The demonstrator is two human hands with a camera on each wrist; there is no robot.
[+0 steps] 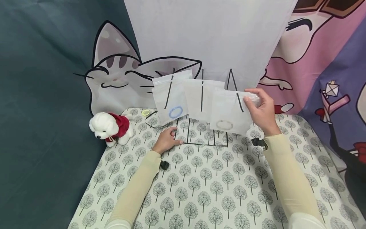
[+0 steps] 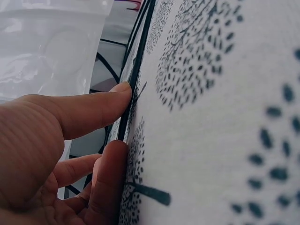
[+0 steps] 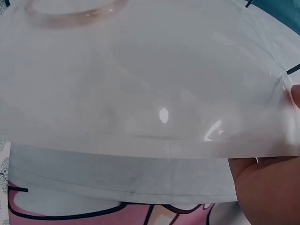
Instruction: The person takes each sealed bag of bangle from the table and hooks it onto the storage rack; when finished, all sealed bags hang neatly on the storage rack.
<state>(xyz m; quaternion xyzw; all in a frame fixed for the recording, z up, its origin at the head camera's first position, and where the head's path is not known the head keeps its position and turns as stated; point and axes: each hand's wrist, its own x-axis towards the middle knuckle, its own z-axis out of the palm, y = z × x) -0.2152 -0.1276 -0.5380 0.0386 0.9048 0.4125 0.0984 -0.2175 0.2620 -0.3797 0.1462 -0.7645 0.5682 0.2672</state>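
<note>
My right hand (image 1: 261, 109) pinches the upper right corner of a frosted zip bag (image 1: 228, 108) that hangs on the right hook of a black wire rack (image 1: 204, 145). A pale beige ring (image 1: 224, 125) shows through this bag; the right wrist view shows it as a pinkish bangle (image 3: 79, 18). Down at the rack's front left corner, my left hand (image 1: 167, 140) grips the base wire (image 2: 133, 77) between thumb and curled fingers. On the left hook hangs a bag (image 1: 163, 98) with a blue ring (image 1: 175, 112) inside. The middle bag (image 1: 197, 98) is partly covered; its contents cannot be made out.
A small yellow ring (image 1: 145, 113) lies on the tree-patterned cloth (image 1: 206, 190) at the back left. Near it a thin dark curved line (image 1: 152, 127) runs behind the left bag. A white plush dog (image 1: 111, 127) in red sits at the left edge. Printed curtains stand behind.
</note>
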